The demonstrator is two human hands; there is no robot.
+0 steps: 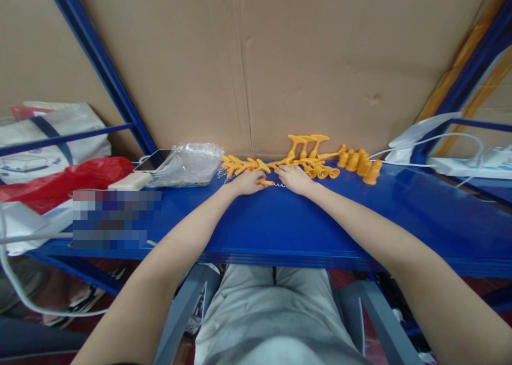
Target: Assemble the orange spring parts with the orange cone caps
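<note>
Reaching forward over the blue table (276, 226), both bare hands meet near its far edge, close together. The left hand (251, 183) has its thumb and fingers drawn in on a small ridged orange piece (264, 182), which points to the right. A thin spring (279, 185) runs from the right end of that piece toward the right hand (295, 178). That hand is bent, palm down, its fingertips among the orange parts; whether it has hold of the spring or a part, I cannot tell.

Just beyond the left hand lies a pile of branching orange parts (240, 165), with loose springs (221, 172) at its left. Beyond the right hand, T-shaped orange parts (308, 139) stand up, and farther right is a row of upright orange parts (362, 163). To the far left are a clear plastic bag (194, 165), a phone (155, 161) and a red bag (72, 177). A cardboard wall (256, 61) rises behind the table.
</note>
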